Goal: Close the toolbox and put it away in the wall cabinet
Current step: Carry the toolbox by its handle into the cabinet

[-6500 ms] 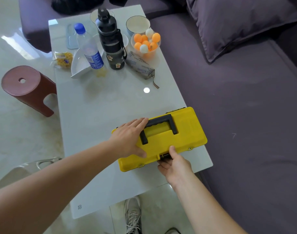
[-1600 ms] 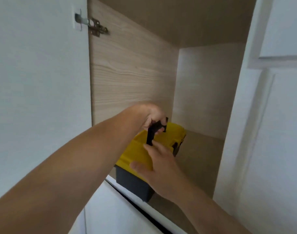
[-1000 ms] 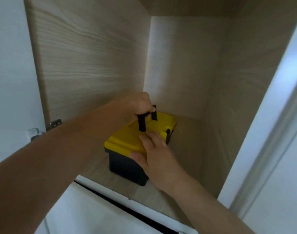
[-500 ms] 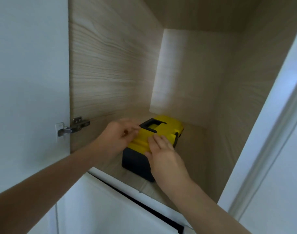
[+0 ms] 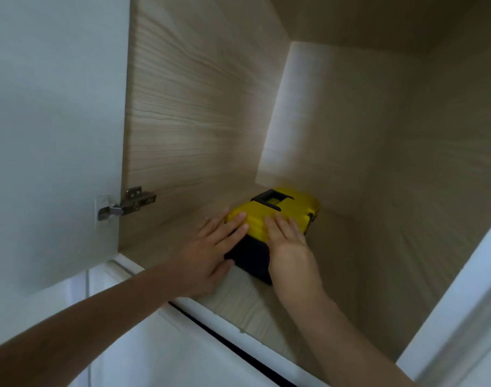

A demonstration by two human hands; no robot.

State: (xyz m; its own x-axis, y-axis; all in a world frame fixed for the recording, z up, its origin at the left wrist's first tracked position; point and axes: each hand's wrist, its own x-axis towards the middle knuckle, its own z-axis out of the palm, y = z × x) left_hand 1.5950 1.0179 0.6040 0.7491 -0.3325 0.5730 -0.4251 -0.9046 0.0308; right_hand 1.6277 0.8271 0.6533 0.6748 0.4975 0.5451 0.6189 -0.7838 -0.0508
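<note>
**Toolbox seated deeper on cabinet shelf, both palms on it**

Since half a second ago the toolbox (image 5: 278,219) sits further back toward the rear panel, and the left hand (image 5: 208,252) has shifted from the lid's left edge down to the box's near left corner. Handle (image 5: 271,199) lies folded flat into the lid, as it did then; one second ago it stood upright in the left hand's grip.

Toolbox: yellow lid closed over a black base, resting on the shelf (image 5: 247,305) inside the wall cabinet (image 5: 199,107), lengthwise toward the back. Slight motion blur on the lid. No brand, label or writing can be read on the box or the cabinet.

Left hand: fingers (image 5: 233,222) spread and extended, tips on the lid's near left edge, palm against the black end wall, thumb low beside the base on the shelf.

Right hand (image 5: 290,247): fingers together and flat on the lid's near right part, palm over the near end. Neither hand grasps anything; both press flat.

Cabinet door (image 5: 51,135) stands open at left, its metal hinge (image 5: 129,203) visible on the side panel.
</note>
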